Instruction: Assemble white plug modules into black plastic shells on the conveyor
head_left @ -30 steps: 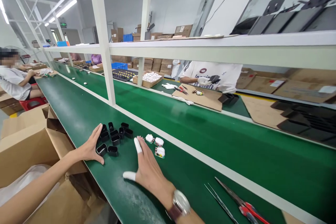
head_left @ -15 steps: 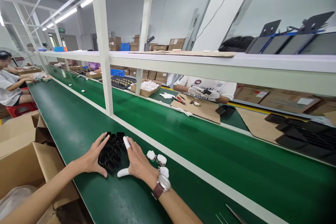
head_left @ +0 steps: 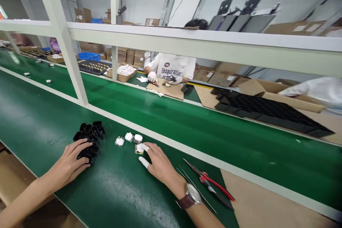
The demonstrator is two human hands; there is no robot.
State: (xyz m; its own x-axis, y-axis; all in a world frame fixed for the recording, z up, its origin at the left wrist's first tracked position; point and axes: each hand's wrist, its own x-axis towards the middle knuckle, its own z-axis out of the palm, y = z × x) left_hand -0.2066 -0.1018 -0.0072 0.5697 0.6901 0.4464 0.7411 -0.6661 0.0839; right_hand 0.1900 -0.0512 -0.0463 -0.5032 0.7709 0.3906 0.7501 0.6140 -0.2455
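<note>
The left hand (head_left: 70, 164), fingers spread, rests on black cups (head_left: 93, 139) at its one o'clock. The right hand (head_left: 161, 164), thumb and forefinger parted, meets a white part (head_left: 138, 149) at ten o'clock; pliers (head_left: 204, 177) lie at four.

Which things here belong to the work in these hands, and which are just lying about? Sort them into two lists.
In the work, it seems:
black cups, under the left hand
white-topped parts, one at the right hand

Lying about, touched by neither hand:
tweezers
pliers
cardboard
blue crate, farther off
</note>
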